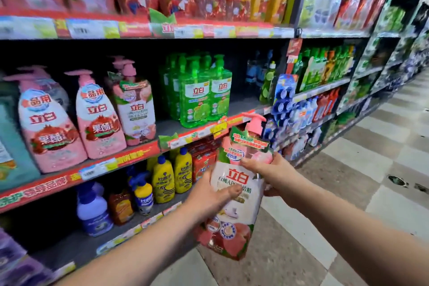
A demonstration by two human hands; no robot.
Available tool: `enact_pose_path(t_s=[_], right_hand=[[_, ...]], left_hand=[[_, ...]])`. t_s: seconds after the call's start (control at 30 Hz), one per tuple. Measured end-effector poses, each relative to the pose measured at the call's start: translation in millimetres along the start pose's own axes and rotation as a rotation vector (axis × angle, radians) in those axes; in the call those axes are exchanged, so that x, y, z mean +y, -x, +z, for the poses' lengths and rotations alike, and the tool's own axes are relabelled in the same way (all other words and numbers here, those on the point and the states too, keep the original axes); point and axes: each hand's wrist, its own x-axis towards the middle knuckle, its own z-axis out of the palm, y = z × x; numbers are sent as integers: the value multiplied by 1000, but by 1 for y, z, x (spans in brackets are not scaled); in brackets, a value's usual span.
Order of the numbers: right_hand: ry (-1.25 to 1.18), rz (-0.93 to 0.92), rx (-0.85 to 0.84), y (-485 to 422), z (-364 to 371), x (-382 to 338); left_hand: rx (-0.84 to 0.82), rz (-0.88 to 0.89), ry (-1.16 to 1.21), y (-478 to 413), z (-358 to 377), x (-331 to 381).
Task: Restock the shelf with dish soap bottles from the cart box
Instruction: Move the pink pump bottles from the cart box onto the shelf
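bottle: peach dish soap bottle (pixel 234 193), pink pump top, held in the air in front of the shelf edge, tilted, label facing the camera
left hand (pixel 214 195): fingers wrapped round the bottle's middle, thumb across the label, carrying the weight
right hand (pixel 272 175): fingers closed on the shoulder near the neck tag, likely steering
target: middle shelf (pixel 139 152); a matching peach bottle (pixel 135 109) stands there, with a bare gap beside the green bottles (pixel 204 93)
cart box: not in view
step: probably lifting to shelve
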Motion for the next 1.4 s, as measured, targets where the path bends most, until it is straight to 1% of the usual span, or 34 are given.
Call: enact_pose_path(t_s=[0.1, 0.23, 0.33, 0.47, 0.57, 0.67, 0.8, 0.93, 1.03, 1.13, 1.27, 1.4], right_hand=[[24, -41, -99, -47, -8, -21], [112, -105, -204, -101, -3, -47], [99, -161, -276, -132, 12, -61], [62, -206, -327, -164, 38, -77], [47, -264, -363, -187, 57, -94], [109, -370, -396, -207, 78, -113], [312, -507, -479, -236, 100, -139], [535, -600, -438, -258, 110, -164], [650, -691, -406, -270, 116, -173], [642, -734, -388, -280, 119, -172], [567, -788, -430, -293, 122, -170], [584, -862, -452, -303, 118, -164]], left_hand=[[115, -11, -4, -34, 0, 6], [259, -25, 81, -66, -4, 7], [373, -31, 94, -81, -18, 8], [480, -35, 44, -100, -49, 14], [497, -17, 69, -119, -76, 20], [514, 11, 71, -140, -104, 23], [537, 50, -2, -166, -134, 20], [548, 62, 18, -192, -153, 18], [564, 73, -56, -207, -165, 19], [562, 65, -104, -215, -171, 19], [566, 52, -111, -221, -173, 23], [645, 40, -297, -219, -168, 24]])
